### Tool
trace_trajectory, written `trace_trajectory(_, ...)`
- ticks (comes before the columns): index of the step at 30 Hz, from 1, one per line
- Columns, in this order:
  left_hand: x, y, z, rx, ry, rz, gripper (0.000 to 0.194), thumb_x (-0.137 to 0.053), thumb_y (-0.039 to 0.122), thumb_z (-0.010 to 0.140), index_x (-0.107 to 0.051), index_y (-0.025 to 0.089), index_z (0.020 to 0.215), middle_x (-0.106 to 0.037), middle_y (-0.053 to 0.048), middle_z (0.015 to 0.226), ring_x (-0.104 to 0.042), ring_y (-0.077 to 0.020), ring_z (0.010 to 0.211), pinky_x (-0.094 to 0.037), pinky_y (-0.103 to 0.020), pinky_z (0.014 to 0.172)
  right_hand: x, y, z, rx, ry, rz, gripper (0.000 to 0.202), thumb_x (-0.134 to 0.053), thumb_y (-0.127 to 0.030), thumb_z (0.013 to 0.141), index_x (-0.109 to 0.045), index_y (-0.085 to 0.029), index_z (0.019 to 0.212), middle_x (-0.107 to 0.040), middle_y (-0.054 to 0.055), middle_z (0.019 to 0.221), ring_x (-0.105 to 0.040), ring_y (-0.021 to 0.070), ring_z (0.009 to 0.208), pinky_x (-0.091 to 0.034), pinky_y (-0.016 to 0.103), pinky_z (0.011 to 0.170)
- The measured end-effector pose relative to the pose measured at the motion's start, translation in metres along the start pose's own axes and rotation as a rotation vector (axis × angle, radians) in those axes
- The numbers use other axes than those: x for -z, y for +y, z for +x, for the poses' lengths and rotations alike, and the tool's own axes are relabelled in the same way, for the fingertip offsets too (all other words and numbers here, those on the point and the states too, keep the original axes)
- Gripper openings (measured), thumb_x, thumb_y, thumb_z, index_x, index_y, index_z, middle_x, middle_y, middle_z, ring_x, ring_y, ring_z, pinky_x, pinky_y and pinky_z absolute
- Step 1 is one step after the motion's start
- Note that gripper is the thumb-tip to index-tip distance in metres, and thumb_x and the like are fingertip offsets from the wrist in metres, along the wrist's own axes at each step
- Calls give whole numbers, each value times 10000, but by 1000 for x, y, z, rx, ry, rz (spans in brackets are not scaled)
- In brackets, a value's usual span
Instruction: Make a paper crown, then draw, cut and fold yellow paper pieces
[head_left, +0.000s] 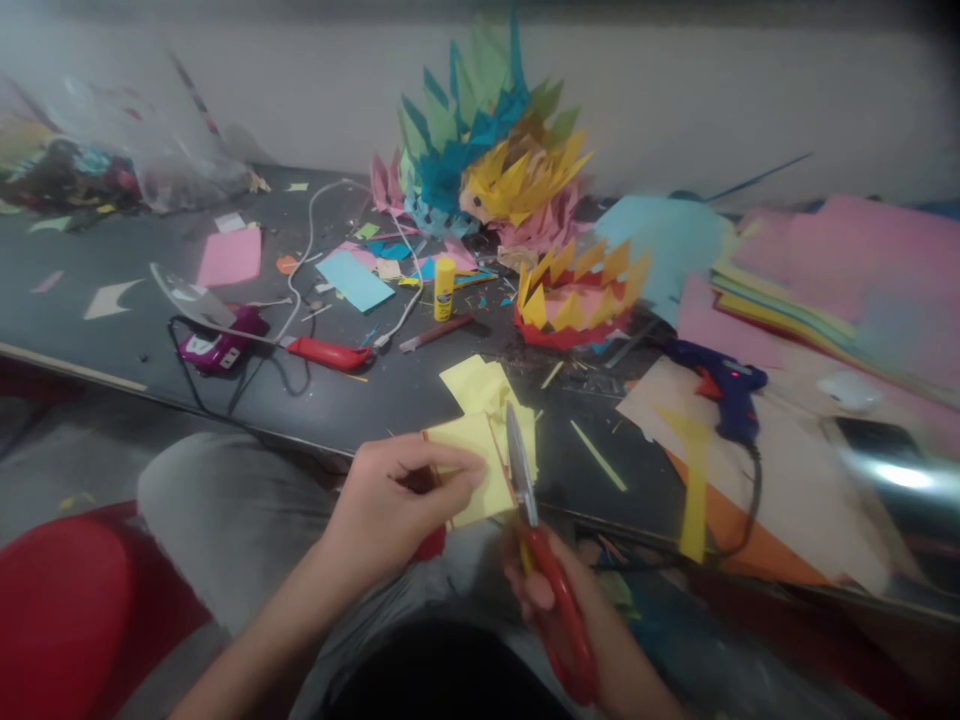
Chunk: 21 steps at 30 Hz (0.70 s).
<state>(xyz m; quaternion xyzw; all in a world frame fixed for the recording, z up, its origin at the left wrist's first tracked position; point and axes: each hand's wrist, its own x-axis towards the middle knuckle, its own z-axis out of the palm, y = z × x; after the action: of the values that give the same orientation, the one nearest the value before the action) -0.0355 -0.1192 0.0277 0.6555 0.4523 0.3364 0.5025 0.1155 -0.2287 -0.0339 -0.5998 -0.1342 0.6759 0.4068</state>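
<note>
My left hand (401, 500) pinches a yellow paper piece (480, 462) with thin red-orange edges, held just over the table's front edge. In my right hand (551, 590) are red-handled scissors (559, 610), their blades pointing away from me. The blades lie along the right edge of the held paper; whether they are parted is hard to tell. Behind them, crumpled and cut yellow paper (480, 385) rests on the table. A narrow yellow strip (598, 455) lies to the right of the blades.
Beyond my hands, a yellow glue stick (444, 290) stands near a yellow-and-red paper ring (581, 305). A blue glue gun (724, 385) and paper sheets (847, 270) lie right. A red cutter (328, 352) and purple power adapter (221, 345) are left. Colourful folded-paper shapes (487, 150) stand behind.
</note>
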Motion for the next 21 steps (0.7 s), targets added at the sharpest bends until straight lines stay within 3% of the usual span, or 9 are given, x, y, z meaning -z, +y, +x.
trace_trajectory(2,-1,0,1,5,46,-19,85,-687,195,694,-746,245,730,-701,6,669,-556,-78,509,-435,-165,444,-1,-3,0,61,-50,82,447,-606,-620,666,-518,-184,715,-493,-18,570,-428,90,479,-350,210,451)
trace_trajectory(5,-6,-2,-1,41,89,-49,68,-698,216,689,-748,238,730,-702,2,657,-528,-73,484,-424,-166,428,-3,-11,-1,262,-120,-26,419,-715,-518,627,-488,-195,769,-514,-29,618,-438,76,474,-365,210,445)
trace_trajectory(13,-23,-14,-14,107,74,-134,100,-689,241,697,-753,205,765,-677,-18,639,-513,-80,487,-412,-186,449,-17,-35,8,431,40,-49,412,-672,-472,694,-346,-232,767,-560,-26,652,-468,83,411,-363,224,382)
trace_trajectory(21,-15,-6,-11,85,-155,-112,122,-617,112,687,-722,172,705,-705,-22,672,-592,-106,562,-448,-189,505,-2,-52,20,568,19,-159,276,-658,-333,711,-408,-230,771,-544,-15,742,-498,118,552,-411,271,516)
